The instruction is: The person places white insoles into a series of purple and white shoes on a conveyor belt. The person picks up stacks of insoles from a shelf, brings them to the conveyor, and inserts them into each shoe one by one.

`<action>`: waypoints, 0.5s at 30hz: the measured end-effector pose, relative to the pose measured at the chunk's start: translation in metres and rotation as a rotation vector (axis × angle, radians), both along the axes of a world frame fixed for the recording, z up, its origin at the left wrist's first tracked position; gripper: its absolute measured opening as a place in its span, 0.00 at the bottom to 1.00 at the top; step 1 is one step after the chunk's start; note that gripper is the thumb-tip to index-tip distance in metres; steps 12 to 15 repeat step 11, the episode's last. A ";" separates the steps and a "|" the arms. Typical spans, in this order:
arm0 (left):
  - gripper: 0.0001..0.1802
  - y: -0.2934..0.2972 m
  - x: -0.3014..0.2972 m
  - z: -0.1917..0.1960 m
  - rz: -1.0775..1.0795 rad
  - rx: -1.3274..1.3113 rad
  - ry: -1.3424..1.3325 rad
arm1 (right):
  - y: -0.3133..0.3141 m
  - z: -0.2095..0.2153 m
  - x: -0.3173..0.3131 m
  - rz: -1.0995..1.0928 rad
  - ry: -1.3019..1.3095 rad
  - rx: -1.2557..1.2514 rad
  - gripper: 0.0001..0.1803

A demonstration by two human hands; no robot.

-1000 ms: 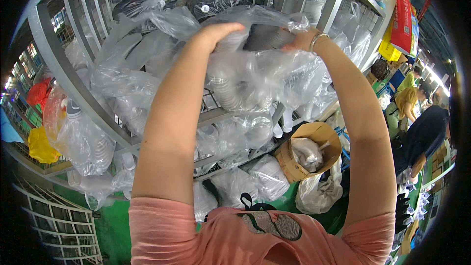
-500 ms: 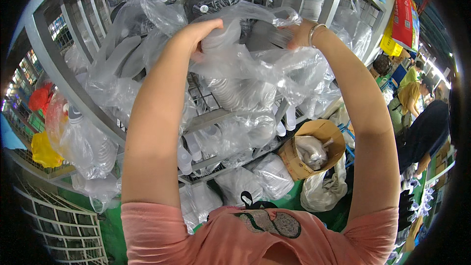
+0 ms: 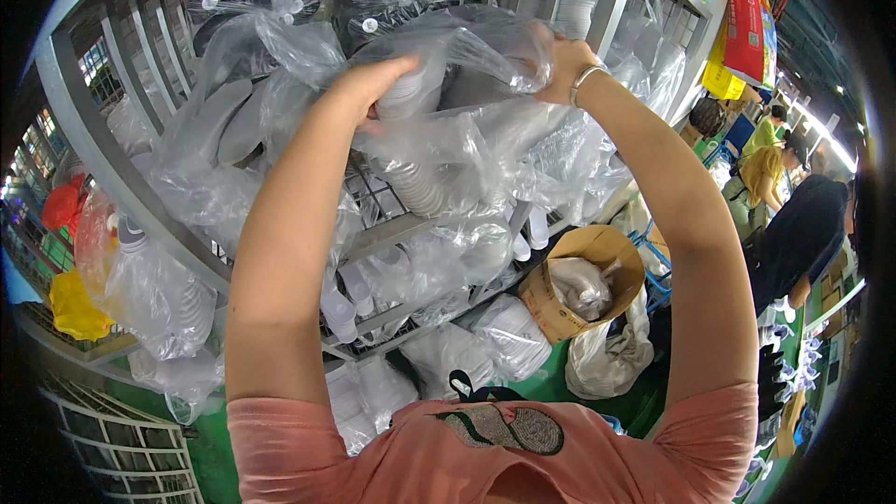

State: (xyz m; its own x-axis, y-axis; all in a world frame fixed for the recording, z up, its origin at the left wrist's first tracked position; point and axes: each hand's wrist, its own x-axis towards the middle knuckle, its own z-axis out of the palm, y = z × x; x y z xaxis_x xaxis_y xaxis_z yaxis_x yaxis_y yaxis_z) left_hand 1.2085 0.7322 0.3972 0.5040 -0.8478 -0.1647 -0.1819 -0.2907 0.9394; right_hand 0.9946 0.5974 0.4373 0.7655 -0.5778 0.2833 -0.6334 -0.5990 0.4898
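Observation:
A clear plastic bag [image 3: 448, 135] with a stack of pale grey soles [image 3: 411, 98] inside lies on the metal rack in front of me. My left hand [image 3: 378, 89] is closed on the bag's left side, thumb on top beside the stack, other fingers mostly hidden behind the film. On the far right side, my right hand [image 3: 563, 65], with a bangle [image 3: 586, 82] at the wrist, pinches the loose plastic at the bag's mouth. Its fingertips show only partly through the film. More curved soles [image 3: 425, 187] are stacked just below, under plastic.
Metal bars [image 3: 131, 168] frame the rack, with more bagged soles [image 3: 247, 121] at left. Below right stand a cardboard box [image 3: 551, 303] holding a plastic bag and a white sack [image 3: 611, 355]. A wire rack [image 3: 131, 453] is at lower left. Other people [image 3: 770, 177] work at far right.
My right hand has lifted slightly and shifted from beside the stacked soles to the upper edge of the film. The left hand keeps its grip. The whole view has shifted a little.

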 end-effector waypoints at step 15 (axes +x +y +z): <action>0.39 -0.004 0.004 0.000 -0.039 0.029 0.005 | -0.018 -0.021 0.004 -0.014 0.281 -0.250 0.38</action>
